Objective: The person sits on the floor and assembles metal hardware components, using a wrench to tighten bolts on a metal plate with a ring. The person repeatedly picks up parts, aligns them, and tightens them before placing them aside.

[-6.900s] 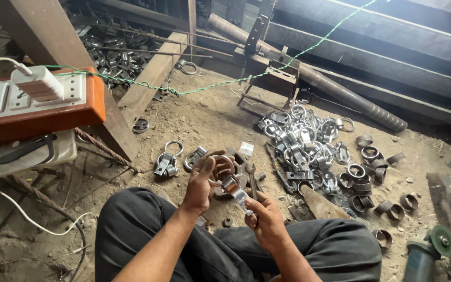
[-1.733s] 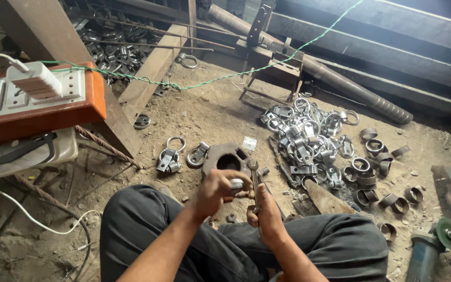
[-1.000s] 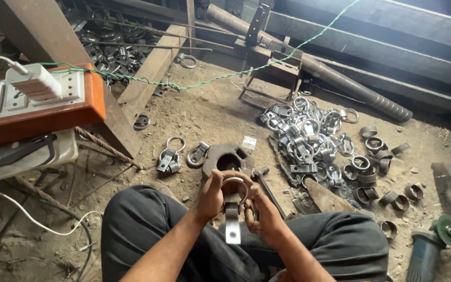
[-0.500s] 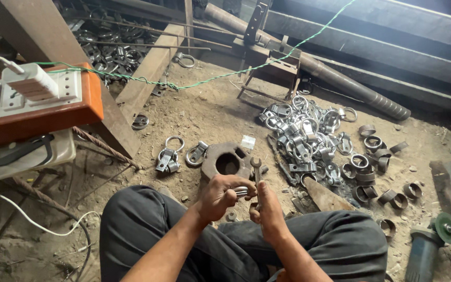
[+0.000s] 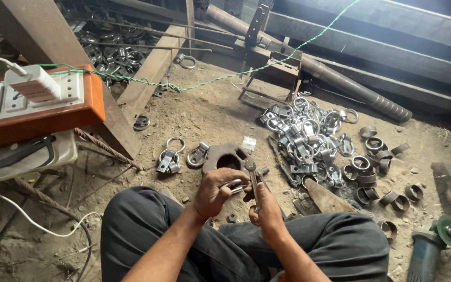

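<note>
Head view, low middle: my left hand [image 5: 216, 192] grips a small metal clamp [image 5: 234, 184]; my right hand [image 5: 265, 208] holds a wrench [image 5: 253, 180] upright beside it.

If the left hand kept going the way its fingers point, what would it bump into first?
Probably the wrench that the right hand holds up. The left hand points right, gripping a small metal piece that nearly touches the wrench; depth is hard to judge.
</note>
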